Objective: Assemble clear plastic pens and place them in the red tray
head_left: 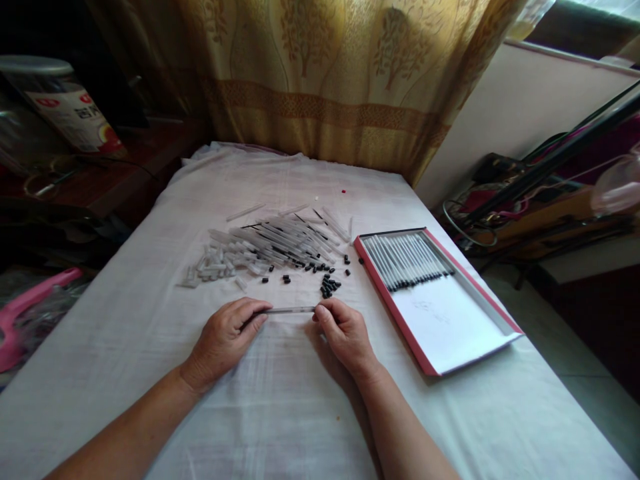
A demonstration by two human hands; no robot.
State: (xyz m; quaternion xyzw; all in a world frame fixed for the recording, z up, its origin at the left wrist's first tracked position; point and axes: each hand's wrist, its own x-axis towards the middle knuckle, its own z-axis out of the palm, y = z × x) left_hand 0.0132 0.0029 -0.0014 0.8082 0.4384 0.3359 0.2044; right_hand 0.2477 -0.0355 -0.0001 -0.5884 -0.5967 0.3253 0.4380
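Note:
My left hand [227, 337] and my right hand [343, 333] rest on the white cloth and hold one clear pen tube [290, 310] between them, each pinching an end. Just beyond lies a heap of clear pen tubes [285, 240] with black refills, a cluster of small clear caps [215, 263] to its left, and several tiny black end plugs [327, 283] scattered near my right hand. To the right a shallow red-rimmed box [450, 320] holds a row of finished pens [407, 260] at its far end.
The table [300, 413] is covered in white cloth and backs onto a gold patterned curtain [330, 87]. A dark side table with a jar [65, 110] stands left, a pink object [25, 300] lower left. Cables and a dark stand [545, 180] crowd the right.

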